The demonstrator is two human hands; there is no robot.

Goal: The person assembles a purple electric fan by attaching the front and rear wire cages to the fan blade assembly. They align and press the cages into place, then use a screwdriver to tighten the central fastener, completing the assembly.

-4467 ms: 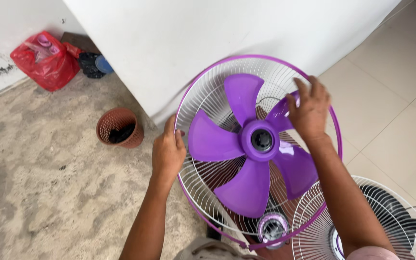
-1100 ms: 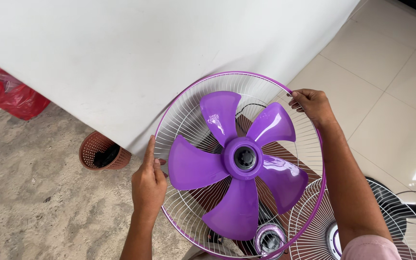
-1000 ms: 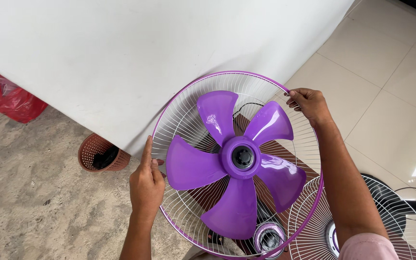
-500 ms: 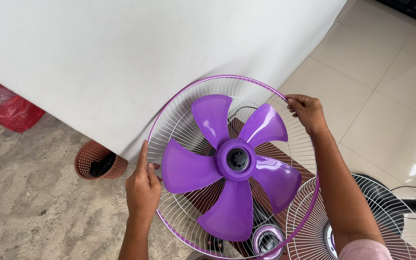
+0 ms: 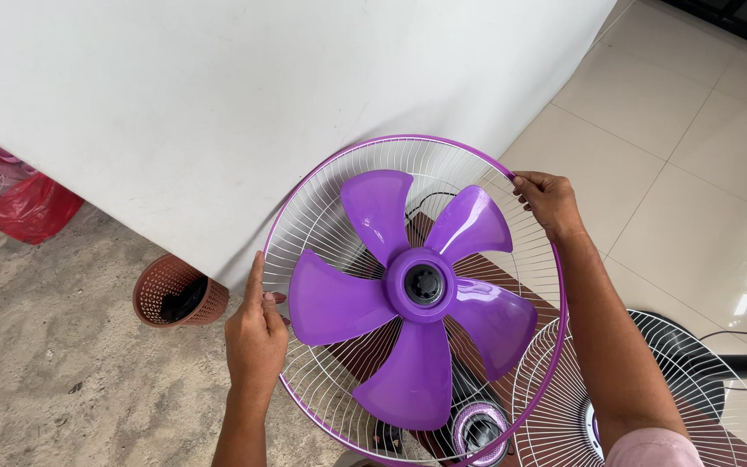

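Between both hands, left hand [image 5: 257, 333], right hand [image 5: 548, 201], fan guard [image 5: 322, 216]

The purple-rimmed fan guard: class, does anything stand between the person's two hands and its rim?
Nothing visible does. The left hand grips the fan guard at its left rim and the right hand grips its upper right rim, both in direct contact.

Setting: a home's edge, where indoors meets a rough yard or porch, and I am using it as a makeshift fan-repair spot. Evidence: glossy cream floor tiles [image 5: 693, 147] on my right; bare, patchy concrete ground [image 5: 54, 372] on my left; a plain white wall [image 5: 218, 104] between them. Against the wall, a small brown plastic basket [image 5: 175, 300] and a red plastic bag [image 5: 15, 195]. A loose white fan grille [image 5: 650, 398] lies near my right arm.
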